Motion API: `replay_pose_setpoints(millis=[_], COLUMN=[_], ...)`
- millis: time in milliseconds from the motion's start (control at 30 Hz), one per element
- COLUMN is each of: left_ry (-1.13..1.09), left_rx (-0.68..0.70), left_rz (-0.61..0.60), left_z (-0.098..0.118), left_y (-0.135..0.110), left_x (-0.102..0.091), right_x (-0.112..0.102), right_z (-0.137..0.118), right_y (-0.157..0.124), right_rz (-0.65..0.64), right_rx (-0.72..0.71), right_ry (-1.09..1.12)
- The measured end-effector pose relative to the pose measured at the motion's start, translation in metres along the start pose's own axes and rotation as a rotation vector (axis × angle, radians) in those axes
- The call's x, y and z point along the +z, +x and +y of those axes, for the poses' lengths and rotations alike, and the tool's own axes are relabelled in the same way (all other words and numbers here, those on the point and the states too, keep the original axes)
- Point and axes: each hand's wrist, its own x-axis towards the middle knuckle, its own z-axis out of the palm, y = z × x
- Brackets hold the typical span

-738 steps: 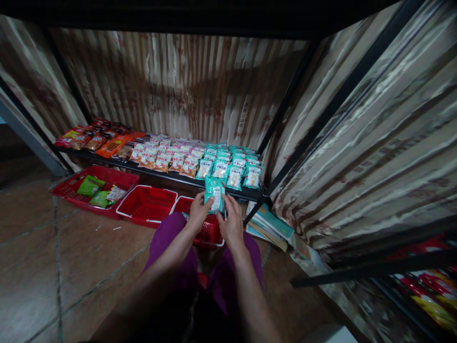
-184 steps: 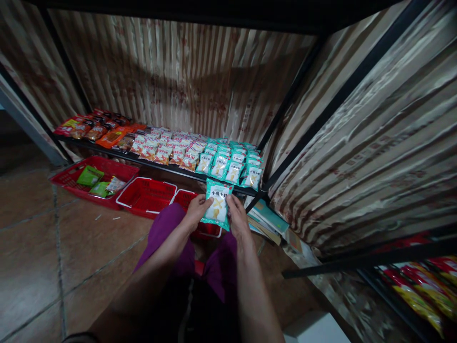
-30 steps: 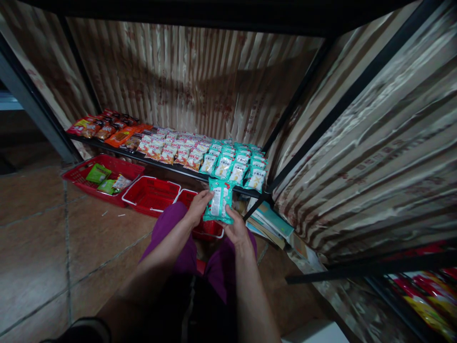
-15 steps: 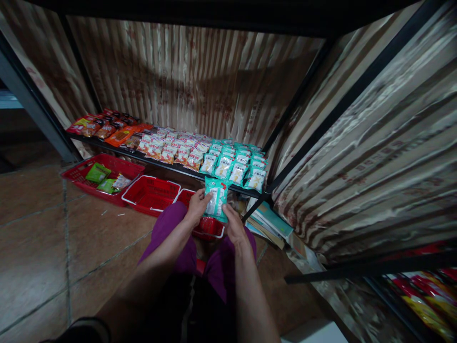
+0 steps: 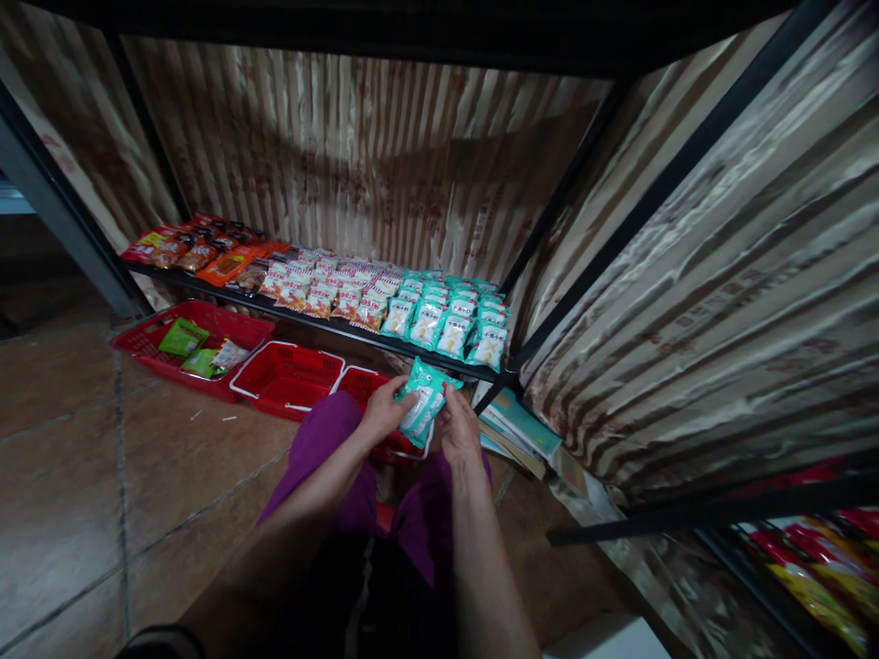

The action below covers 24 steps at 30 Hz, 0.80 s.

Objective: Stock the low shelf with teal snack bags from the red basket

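A teal snack packet [image 5: 424,400] is held tilted between my two hands, just below the shelf's front edge. My left hand [image 5: 385,408] grips its left side with the thumb on the face. On the other side, my right hand [image 5: 459,425] has its fingers closed on the packet's right edge. Rows of similar teal-and-white snack packets [image 5: 453,320] stand on the black shelf [image 5: 330,326] directly beyond. Left of them are white-and-orange snack packets [image 5: 336,288].
Red-brown bags [image 5: 185,247] and an orange packet [image 5: 230,265] lie at the shelf's left end. Below stand a red basket [image 5: 147,339] with green packets [image 5: 184,337] and other red baskets [image 5: 288,375]. Books and papers [image 5: 518,430] lie by the right shelf leg.
The teal packet has gone from nearly upright to tilted, its top leaning right. My right hand has shifted up along its edge, and both hands still hold it.
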Motion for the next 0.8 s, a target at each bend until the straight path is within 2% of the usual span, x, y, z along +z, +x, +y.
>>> replay_pose_setpoints(millis=[267, 433, 600, 800], left_ry=[-0.103, -0.115, -0.079, -0.055], left_rx=[-0.007, 0.02, 0.045, 0.028], left_rz=[-0.03, 0.04, 0.084, 0.129], left_z=[0.01, 0.016, 0.013, 0.013], left_y=[0.001, 0.008, 0.009, 0.012], left_x=[0.003, 0.005, 0.005, 0.003], right_x=[0.007, 0.006, 0.006, 0.003], right_z=[-0.006, -0.006, -0.004, 0.008], right_y=[-0.002, -0.005, -0.007, 0.0], right_rz=[0.101, 0.068, 0.036, 0.017], right_rx=[0.017, 0.032, 0.022, -0.03], right_ry=[0.097, 0.064, 0.027, -0.052])
